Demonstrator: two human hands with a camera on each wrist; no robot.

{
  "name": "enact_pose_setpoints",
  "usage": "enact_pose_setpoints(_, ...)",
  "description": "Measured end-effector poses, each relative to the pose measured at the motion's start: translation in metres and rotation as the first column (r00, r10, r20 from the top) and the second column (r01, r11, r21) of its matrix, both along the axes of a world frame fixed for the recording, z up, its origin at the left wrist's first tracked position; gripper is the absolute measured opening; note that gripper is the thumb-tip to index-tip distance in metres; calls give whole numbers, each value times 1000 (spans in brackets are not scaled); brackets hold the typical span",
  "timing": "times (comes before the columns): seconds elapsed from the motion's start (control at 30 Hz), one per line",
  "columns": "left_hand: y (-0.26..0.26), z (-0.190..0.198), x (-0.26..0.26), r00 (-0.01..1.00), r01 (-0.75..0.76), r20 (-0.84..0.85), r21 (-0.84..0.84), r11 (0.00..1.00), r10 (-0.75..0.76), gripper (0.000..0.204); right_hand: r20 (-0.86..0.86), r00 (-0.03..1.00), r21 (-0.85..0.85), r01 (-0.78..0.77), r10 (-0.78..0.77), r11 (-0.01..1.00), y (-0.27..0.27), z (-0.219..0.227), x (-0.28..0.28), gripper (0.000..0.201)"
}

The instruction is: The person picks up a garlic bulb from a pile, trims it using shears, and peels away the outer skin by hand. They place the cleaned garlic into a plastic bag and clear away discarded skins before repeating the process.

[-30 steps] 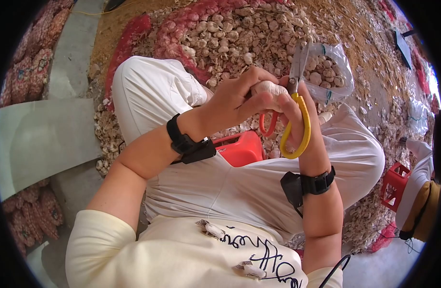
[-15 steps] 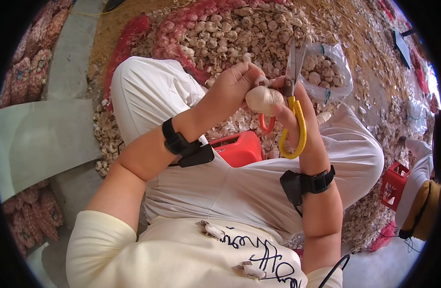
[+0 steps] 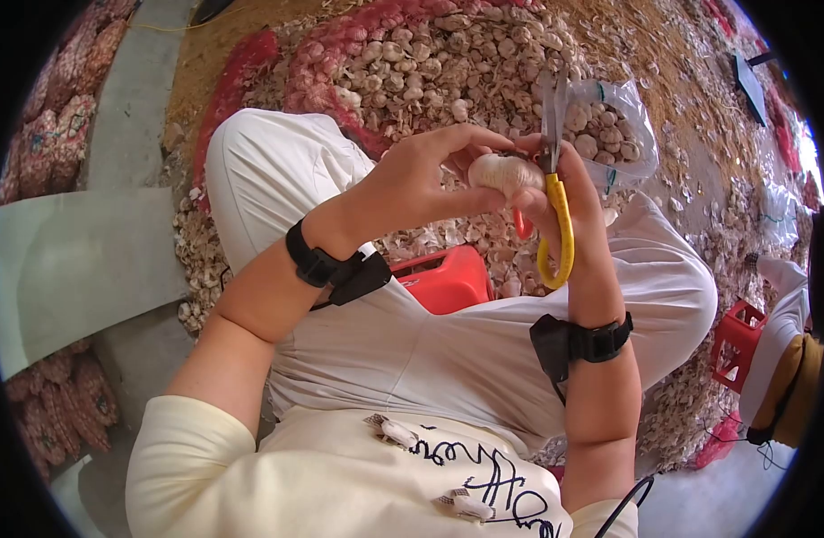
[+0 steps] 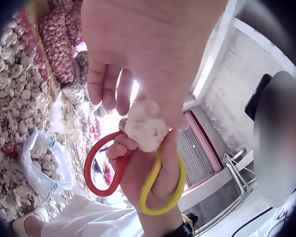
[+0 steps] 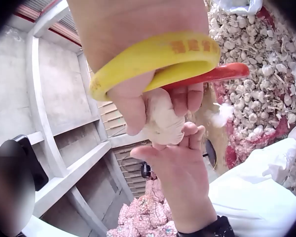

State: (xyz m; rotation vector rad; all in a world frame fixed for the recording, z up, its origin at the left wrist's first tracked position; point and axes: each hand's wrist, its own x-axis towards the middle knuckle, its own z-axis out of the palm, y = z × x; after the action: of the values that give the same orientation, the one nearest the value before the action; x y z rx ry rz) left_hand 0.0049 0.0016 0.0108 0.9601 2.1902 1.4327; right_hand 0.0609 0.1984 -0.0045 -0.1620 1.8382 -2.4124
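Note:
A pale garlic bulb [image 3: 503, 175] sits between the two hands in the head view, above the lap. My right hand [image 3: 573, 202] holds scissors [image 3: 558, 224] with one yellow and one red handle, blades pointing away from the body. Its thumb and fingers also pinch the bulb, as the right wrist view shows. From the left side my left hand [image 3: 421, 175] has its thumb along the near side of the bulb and its index finger over the far side. In the left wrist view the bulb [image 4: 145, 126] lies above the scissor handles [image 4: 175, 195].
Ahead lies a heap of garlic bulbs [image 3: 430, 67] with red netting [image 3: 318, 81] round it. A clear plastic bag [image 3: 640, 134] of bulbs stands right of it. Between the legs is a red plastic stool [image 3: 448, 280]. Filled net sacks [image 3: 66, 394] are at left.
Half a second ago the left fingertips were gathered at the bulb's far end; now the left hand has spread round it. The bulb has shifted slightly right and the scissors have turned a little.

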Motion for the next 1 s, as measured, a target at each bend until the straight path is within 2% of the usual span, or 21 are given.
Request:
enact_pose_setpoints(0.03, 2, -5, 2, 976, -68, 212, 114, 991, 43, 47, -21, 999, 23, 48, -48, 999, 0, 1, 0, 51)
enact_pose_setpoints(0.07, 4, -9, 4, 907, -158, 418, 210, 965, 57, 47, -44, 995, 45, 97, -95, 994, 0, 1, -1, 50)
enact_pose_setpoints(0.1, 6, -11, 4, 907, -157, 417, 210, 965, 57, 47, -46, 994, 45, 97, -95, 994, 0, 0, -2, 50)
enact_pose_setpoints(0.17, 8, -14, 4, 749, -316, 657, 245, 916, 83, 39, 48, 988, 27, 144, -145, 989, 0, -3, -5, 49)
enact_pose_setpoints(0.2, 10, -17, 6, 750, -317, 656, 246, 916, 83, 39, 46, 988, 28, 143, -144, 989, -3, -3, -5, 49)
enact_pose_setpoints(0.27, 12, -24, 10, 735, -374, 664, 227, 899, 137, 31, 179, 978, -86, 125, -108, 988, -10, -2, -2, 47)
enact_pose_setpoints(0.3, 13, -25, 12, 734, -374, 665, 228, 899, 137, 31, 216, 971, -43, 118, -106, 992, -10, -2, -2, 46)
enact_pose_setpoints(0.4, 15, -28, 16, 780, -289, 614, 182, 940, 121, 26, 264, 958, -122, 149, -113, 981, -11, 4, 0, 45)
enact_pose_setpoints(0.47, 16, -29, 17, 893, -291, 412, 215, 932, 183, 34, 236, 965, -98, 142, -116, 985, -9, 1, 0, 45)
enact_pose_setpoints(0.5, 15, -27, 16, 892, -292, 413, 214, 932, 184, 34, 207, 971, -75, 138, -120, 988, -9, 1, -1, 45)
enact_pose_setpoints(0.57, 11, -18, 15, 968, -251, 11, 111, 962, 251, 51, 213, 968, -25, 143, -135, 989, -10, 4, 1, 45)
enact_pose_setpoints(0.6, 8, -16, 13, 967, -253, 12, 108, 961, 253, 51, 218, 964, 25, 148, -150, 989, -11, 5, 1, 45)
enact_pose_setpoints(0.67, 3, -14, 6, 993, -100, 63, 32, 994, 98, 64, 165, 980, 16, 111, -112, 994, -13, 0, 1, 46)
enact_pose_setpoints(0.7, 4, -10, 6, 993, -101, 63, 31, 994, 99, 64, 110, 991, 13, 75, -76, 997, -14, -1, 2, 47)
enact_pose_setpoints(0.8, 7, -4, 8, 989, -91, 112, -40, 995, 94, 60, 98, 993, 49, 68, -73, 996, -18, 0, 4, 47)
enact_pose_setpoints(0.87, 7, -14, 7, 984, -176, 20, 12, 984, 176, 48, 153, 987, -16, 56, -53, 998, -19, 3, 5, 45)
enact_pose_setpoints(1.0, 9, -14, 9, 978, -209, -4, 15, 978, 209, 43, 150, 987, -44, 73, -66, 996, -19, 3, 5, 41)
